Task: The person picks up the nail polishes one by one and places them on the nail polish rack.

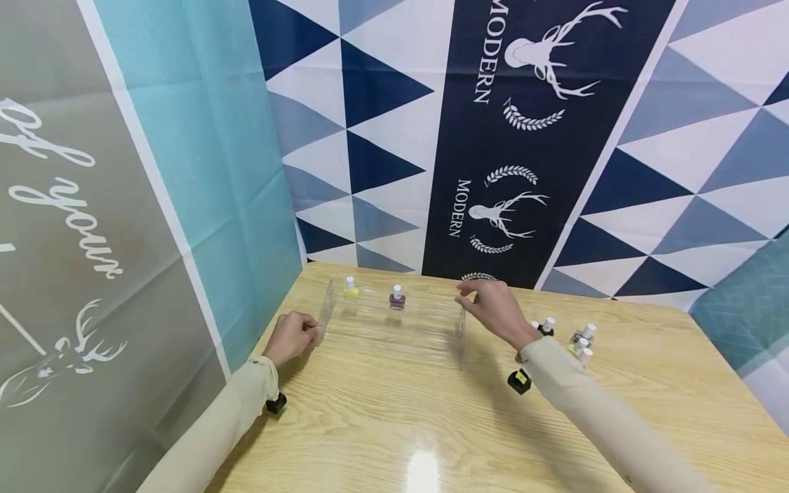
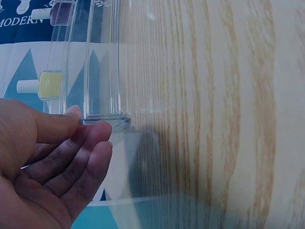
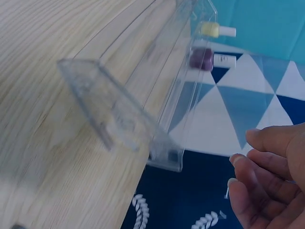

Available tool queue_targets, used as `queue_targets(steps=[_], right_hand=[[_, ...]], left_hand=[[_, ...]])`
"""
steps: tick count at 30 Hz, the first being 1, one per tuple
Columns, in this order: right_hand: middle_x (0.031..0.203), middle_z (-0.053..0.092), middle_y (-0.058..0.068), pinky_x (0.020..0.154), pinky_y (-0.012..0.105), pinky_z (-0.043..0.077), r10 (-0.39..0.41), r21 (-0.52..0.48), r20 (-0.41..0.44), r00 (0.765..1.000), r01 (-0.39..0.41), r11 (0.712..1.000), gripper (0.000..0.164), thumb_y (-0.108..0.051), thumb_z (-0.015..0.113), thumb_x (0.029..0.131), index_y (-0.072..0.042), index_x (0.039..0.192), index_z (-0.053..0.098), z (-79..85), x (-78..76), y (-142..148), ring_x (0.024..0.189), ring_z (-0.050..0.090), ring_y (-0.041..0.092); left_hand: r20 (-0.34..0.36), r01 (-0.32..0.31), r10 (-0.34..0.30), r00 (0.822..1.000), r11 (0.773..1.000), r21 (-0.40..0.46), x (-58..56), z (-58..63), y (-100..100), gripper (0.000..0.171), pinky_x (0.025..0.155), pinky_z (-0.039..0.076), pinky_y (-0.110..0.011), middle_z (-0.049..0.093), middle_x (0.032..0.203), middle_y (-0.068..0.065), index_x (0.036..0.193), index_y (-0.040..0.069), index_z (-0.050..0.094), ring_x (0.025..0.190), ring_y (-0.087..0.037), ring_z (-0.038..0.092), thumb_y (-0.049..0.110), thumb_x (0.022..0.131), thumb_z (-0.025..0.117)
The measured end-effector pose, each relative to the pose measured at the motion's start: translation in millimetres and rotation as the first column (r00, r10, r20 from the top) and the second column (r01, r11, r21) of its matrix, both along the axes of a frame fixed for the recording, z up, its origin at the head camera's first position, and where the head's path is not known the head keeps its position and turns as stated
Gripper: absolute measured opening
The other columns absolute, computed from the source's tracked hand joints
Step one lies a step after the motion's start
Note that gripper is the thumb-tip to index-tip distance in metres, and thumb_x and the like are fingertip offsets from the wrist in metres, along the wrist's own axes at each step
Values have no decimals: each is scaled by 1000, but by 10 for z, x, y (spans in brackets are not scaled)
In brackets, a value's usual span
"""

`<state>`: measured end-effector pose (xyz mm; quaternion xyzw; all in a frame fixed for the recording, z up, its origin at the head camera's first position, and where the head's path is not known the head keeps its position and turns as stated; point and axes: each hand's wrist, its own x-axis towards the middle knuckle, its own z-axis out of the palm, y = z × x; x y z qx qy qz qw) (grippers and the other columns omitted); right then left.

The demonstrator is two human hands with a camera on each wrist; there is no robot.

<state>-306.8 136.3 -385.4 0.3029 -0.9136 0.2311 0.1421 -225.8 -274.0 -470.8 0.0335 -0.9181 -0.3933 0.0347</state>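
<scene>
Fingertips [image 2: 102,130] of our left hand [image 1: 294,337] pinch the clear rack [image 1: 394,329] on the table [image 1: 370,424]; our right hand [image 1: 493,308], holding nothing, hovers near its right end. Tugging one-sidedly, we could topple the yellow bottle [image 1: 351,292] and purple bottle [image 1: 397,301].

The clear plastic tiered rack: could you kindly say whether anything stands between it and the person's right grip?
Nothing visible does: the right wrist view shows only a gap between the right grip and the rack. The white-capped purple bottle stands farther along the rack.
</scene>
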Motion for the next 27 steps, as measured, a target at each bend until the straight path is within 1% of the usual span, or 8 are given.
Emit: queue_targets(steps=[4, 10, 15, 18, 24, 27], right_hand=[[98, 78, 10, 63, 35, 55, -33, 5, 20, 999, 33, 999, 23, -14, 76, 94, 0, 112, 77, 8, 31, 195, 67, 67, 12], [93, 76, 7, 57, 30, 47, -59, 21, 18, 998, 59, 998, 21, -14, 75, 96, 0, 111, 76, 28, 108, 491, 60, 58, 6], [94, 76, 7, 53, 29, 43, -86, 37, 13, 996, 85, 996, 20, -13, 73, 97, -1, 112, 75, 30, 188, 773, 54, 52, 6], [93, 76, 6, 53, 28, 43, -110, 38, -1, 994, 110, 993, 19, -13, 73, 97, 0, 111, 75, 45, 234, 949, 56, 52, 6], [90, 75, 8, 53, 29, 42, -147, 54, -6, 989, 147, 988, 20, -12, 74, 96, 2, 110, 75, 62, 322, 1255, 58, 53, 7], [90, 75, 9, 52, 28, 40, -157, 66, 0, 988, 157, 985, 21, -12, 74, 96, 3, 111, 75, 46, 372, 1386, 58, 52, 7]], left_hand=[[1, -4, 4, 1000, 1000, -2, 5, -8, 0, 15, 51, 46, -32, 70, 71, -6, 91, 4, 78, 59, -17, 59, 7, 101, 67], [-10, -4, 4, 1000, 1000, -6, 9, -9, 4, 13, 50, 47, -33, 70, 72, -6, 92, 4, 78, 59, -17, 61, 8, 100, 68], [-15, 9, -9, 1000, 1000, -12, 20, -9, -1, 14, 52, 46, -33, 68, 71, -6, 91, 4, 77, 58, -17, 57, 9, 101, 68], [-17, 15, -16, 1000, 1000, -16, 21, -3, -8, 14, 52, 46, -33, 68, 70, -6, 91, 4, 77, 58, -17, 56, 9, 101, 68], [-16, 15, -15, 1000, 1000, -2, 13, -14, -19, 13, 52, 48, -33, 70, 73, -7, 92, 3, 77, 61, -19, 63, 7, 100, 68], [-14, 16, -16, 1000, 1000, -5, 12, -23, -18, 13, 52, 48, -33, 70, 73, -6, 92, 3, 77, 61, -19, 63, 7, 100, 68]])
